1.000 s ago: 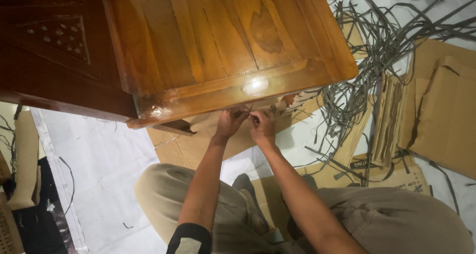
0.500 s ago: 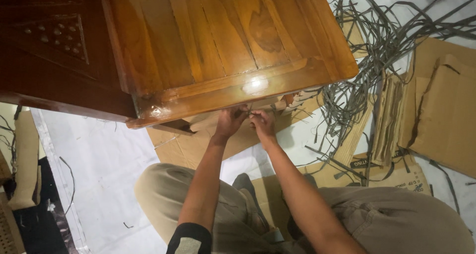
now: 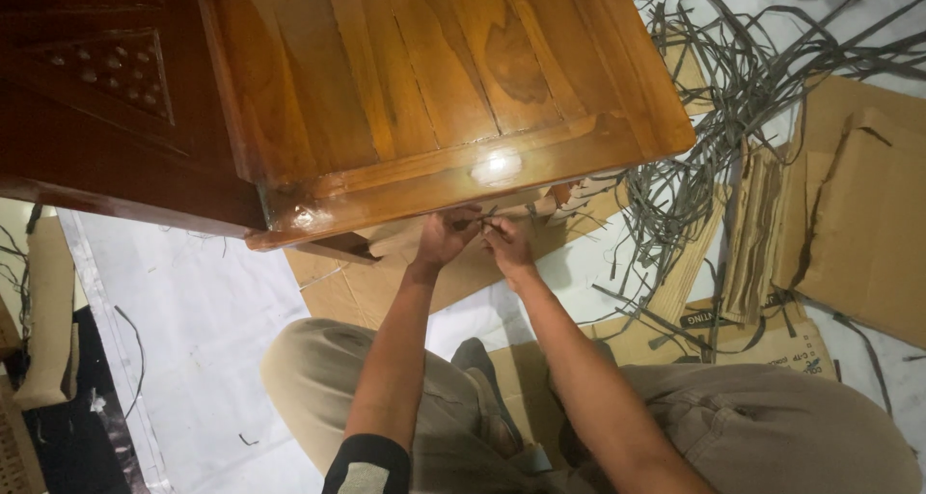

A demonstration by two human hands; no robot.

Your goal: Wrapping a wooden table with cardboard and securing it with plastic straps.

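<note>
Bottom of frame: khaki trousers (image 3: 772, 436), knees spread, dark sock (image 3: 487, 388) btwn them. Bare forearms running up from bottom centre to mid-frame.

Mid-frame, just under front edge of tabletop (image 3: 424, 79): left hand (image 3: 446, 235) and right hand (image 3: 506, 241) close together, fingertips nearly meeting. Both pinched narrow on a thin grey strip (image 3: 487, 224), short end showing btwn the two hands; rest hidden by tabletop edge, so can't tell what strip is tied to. Left hand's thumb partly tucked beneath wood.

Beneath hands: flat brown cardboard (image 3: 386, 282) on white floor sheet (image 3: 193, 311), cardboard reaching under the furniture.

Centre-right & upper right: loose tangle of grey strapping strips (image 3: 714, 79) spread over floor, some trailing toward lower right. Far right: more cardboard sheets (image 3: 868, 214), torn and folded, stacked.

Upper centre: glossy varnished wood tabletop, plank grain, bright light glare near front edge. Upper left: darker carved wood panel (image 3: 106, 69) w/ small round studs, touching tabletop's left side.

Lower left edge: dark mat (image 3: 68, 426), beige roll beside it.
</note>
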